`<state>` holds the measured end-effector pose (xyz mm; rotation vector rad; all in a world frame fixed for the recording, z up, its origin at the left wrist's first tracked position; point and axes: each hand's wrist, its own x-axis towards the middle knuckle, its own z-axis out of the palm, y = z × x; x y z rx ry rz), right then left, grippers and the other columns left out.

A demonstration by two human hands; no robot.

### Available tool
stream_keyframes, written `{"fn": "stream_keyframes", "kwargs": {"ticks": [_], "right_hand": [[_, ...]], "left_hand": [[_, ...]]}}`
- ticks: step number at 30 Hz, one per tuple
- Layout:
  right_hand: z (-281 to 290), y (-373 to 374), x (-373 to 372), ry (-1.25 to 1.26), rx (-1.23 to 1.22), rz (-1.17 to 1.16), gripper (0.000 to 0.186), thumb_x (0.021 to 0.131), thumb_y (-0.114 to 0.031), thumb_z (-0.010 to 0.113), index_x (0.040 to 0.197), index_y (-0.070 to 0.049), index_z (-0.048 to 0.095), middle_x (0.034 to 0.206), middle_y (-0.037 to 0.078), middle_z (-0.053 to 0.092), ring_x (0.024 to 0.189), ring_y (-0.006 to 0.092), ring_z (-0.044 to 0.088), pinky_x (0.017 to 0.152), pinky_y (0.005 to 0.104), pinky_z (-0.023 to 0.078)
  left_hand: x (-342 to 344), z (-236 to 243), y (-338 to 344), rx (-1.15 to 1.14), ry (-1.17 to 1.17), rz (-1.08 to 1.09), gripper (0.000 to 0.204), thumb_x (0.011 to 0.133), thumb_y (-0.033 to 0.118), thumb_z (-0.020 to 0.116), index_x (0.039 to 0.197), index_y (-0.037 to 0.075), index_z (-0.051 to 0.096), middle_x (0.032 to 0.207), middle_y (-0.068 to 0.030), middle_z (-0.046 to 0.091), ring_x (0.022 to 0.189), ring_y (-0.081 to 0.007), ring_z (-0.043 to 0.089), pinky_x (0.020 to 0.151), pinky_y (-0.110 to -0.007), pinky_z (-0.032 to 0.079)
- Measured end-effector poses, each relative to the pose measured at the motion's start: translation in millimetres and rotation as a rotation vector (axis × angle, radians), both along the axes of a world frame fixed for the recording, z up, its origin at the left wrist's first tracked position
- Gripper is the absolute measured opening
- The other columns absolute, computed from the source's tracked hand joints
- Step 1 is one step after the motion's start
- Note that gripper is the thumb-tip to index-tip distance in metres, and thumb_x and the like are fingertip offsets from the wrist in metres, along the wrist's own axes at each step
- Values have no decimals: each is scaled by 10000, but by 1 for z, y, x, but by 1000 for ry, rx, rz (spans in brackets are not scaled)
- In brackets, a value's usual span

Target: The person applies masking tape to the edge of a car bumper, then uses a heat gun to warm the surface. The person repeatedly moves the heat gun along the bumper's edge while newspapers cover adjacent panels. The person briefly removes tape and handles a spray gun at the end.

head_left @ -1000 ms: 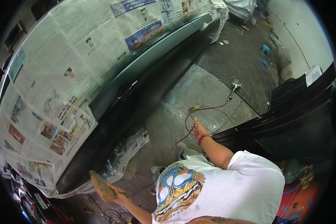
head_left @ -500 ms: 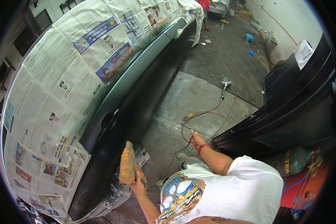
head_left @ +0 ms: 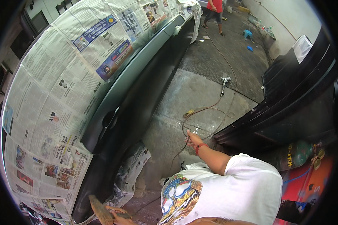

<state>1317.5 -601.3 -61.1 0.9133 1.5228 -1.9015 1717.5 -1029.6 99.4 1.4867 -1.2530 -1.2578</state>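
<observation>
Holding a worn brown tool (head_left: 98,209) by the black car side (head_left: 137,112), the left hand (head_left: 118,216) is curled, partly hidden. The tool's bottom is cut off. The right hand (head_left: 192,139) looks loosely bent near a hose (head_left: 183,128); I can't tell if it holds anything.

- The left hand (head_left: 119,218) has swung the stained orange, blunt-nosed power tool (head_left: 99,210) from beside the glossy black car-body panel's (head_left: 133,112) middle back down to its near end.
- A person in a red shirt and dark shorts (head_left: 213,17) has come further into view.
</observation>
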Motion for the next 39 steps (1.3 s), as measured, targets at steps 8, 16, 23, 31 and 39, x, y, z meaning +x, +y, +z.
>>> {"fn": "stream_keyframes", "kwargs": {"ticks": [8,16,23,31,39], "right_hand": [[3,-28,14,14,-17,20,775,967,-623,646,1470,-56,484,1307,121,596,1103,260,656,907,429,509],[3,-21,17,12,16,-9,764,958,-641,647,1440,-66,502,1239,101,608,1048,241,656,858,410,510],[-2,-2,3,12,26,-19,787,945,-648,661,1421,-42,501,1233,104,608,1052,241,652,861,408,510],[-5,18,-15,10,67,-24,713,954,-636,659,1362,-64,542,1235,92,607,1062,238,650,870,422,517],[1,22,-11,20,82,-7,701,972,-627,635,1370,-58,543,1214,80,605,1042,225,650,854,412,524]], "left_hand": [[-14,28,22,-120,-41,110,549,1006,235,718,1433,-8,472,1200,-114,618,964,-181,589,835,-353,512],[-38,48,36,-177,-2,75,553,1008,241,716,1437,-8,469,1216,-120,616,967,-182,590,839,-353,512],[-88,54,81,-102,79,-172,565,1008,239,718,1443,-12,460,1255,-130,609,1002,-190,588,860,-357,514],[-139,10,113,133,-27,-591,573,980,179,752,1418,-35,450,1317,-142,586,1102,-228,587,950,-368,503],[-98,8,81,159,15,-376,495,1005,227,716,1379,-31,519,1232,-128,616,1025,-224,600,893,-367,508]]}}
